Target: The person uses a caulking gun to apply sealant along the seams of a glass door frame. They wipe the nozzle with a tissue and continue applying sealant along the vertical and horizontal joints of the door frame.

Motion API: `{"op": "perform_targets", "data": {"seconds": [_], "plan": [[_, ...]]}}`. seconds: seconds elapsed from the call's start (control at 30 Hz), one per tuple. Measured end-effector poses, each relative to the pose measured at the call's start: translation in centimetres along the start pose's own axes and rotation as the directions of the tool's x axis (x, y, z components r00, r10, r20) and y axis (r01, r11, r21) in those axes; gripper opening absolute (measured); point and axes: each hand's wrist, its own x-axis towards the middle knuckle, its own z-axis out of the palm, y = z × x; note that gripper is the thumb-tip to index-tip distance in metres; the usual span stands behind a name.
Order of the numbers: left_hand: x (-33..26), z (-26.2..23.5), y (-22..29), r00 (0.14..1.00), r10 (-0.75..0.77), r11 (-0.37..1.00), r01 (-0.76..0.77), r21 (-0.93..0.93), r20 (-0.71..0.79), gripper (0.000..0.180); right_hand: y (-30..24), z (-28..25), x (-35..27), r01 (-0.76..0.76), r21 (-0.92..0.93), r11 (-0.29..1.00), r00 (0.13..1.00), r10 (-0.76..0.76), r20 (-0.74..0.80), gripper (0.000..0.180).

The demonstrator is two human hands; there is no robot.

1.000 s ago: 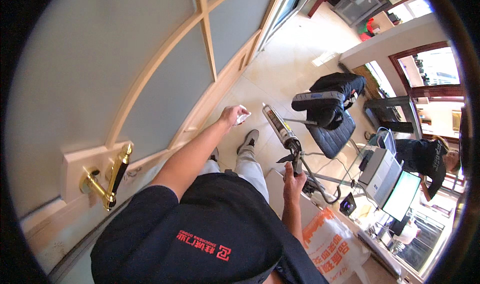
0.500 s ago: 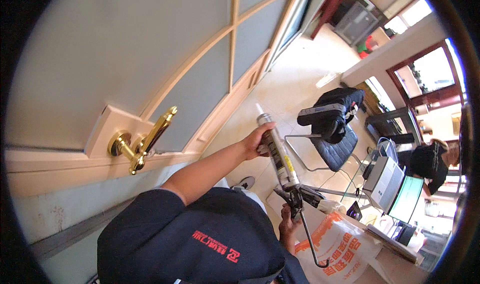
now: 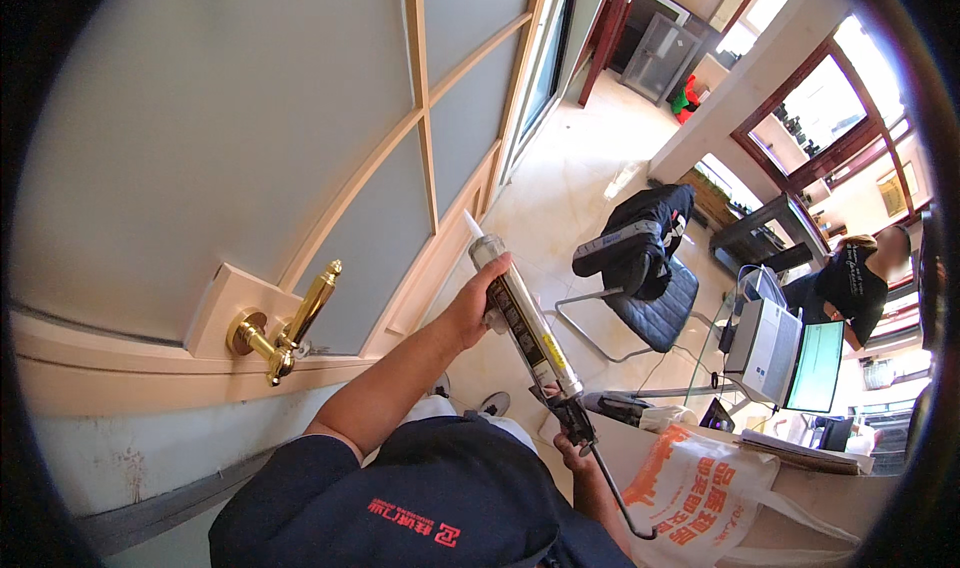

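Note:
A caulking gun (image 3: 570, 413) loaded with a sealant tube (image 3: 528, 318) is held between both my hands, its pale nozzle (image 3: 473, 224) tilted up toward the glazed door. My left hand (image 3: 480, 298) wraps round the tube close below the nozzle. Lower down, my right hand (image 3: 575, 455) is closed at the gun's handle, partly hidden by the gun. The hooked plunger rod (image 3: 620, 498) sticks out below it. On the left, a gold door handle (image 3: 290, 328) is mounted on the door's pale frame, apart from my hands.
The frosted door panel (image 3: 230, 118) fills the left. A black chair (image 3: 655, 308) with dark clothing (image 3: 645, 233) on it stands to the right. Beyond are a printer (image 3: 762, 353), a monitor (image 3: 813, 368) and a seated person (image 3: 845, 288). A printed bag (image 3: 700, 488) lies on the lower-right surface.
The caulking gun and my left hand have moved left and slightly down in view, the nozzle nearer the door. My view has shifted, and both hands keep their hold.

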Motion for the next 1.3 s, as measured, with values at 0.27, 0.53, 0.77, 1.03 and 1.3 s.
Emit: {"op": "perform_targets", "data": {"seconds": [0.27, 0.53, 0.77, 1.03, 1.3], "plan": [[0.3, -0.4, 3.6, 0.997, 0.067, 0.984, -0.058, 0.169, -0.048, 0.069, -1.3, 3.2, 5.1, -0.007, 0.155, 0.988, 1.000, 0.007, -0.003, 0.067], [0.3, -1.0, 6.9, 0.977, 0.205, 0.935, -0.213, 0.282, 0.058, 0.079, -1.6, 3.6, 7.8, -0.049, 0.231, 0.972, 0.996, 0.066, -0.066, 0.065], [0.0, 0.3, 8.1, 0.936, 0.343, 0.933, -0.349, 0.086, 0.075, 0.069, -2.2, 3.9, 7.5, -0.122, 0.320, 0.940, 0.984, 0.157, -0.084, 0.064], [0.8, -0.4, 8.9, 0.883, 0.445, 0.886, -0.410, -0.217, 0.150, 0.059, -2.2, 6.1, 12.1, -0.325, 0.653, 0.684, 0.922, 0.382, 0.058, 0.064], [1.1, -0.7, 9.6, 0.899, 0.425, 0.901, -0.407, -0.152, 0.107, 0.049, -3.9, 8.5, 14.5, 0.184, 0.164, 0.969, 0.983, -0.180, -0.039, 0.055]]}}
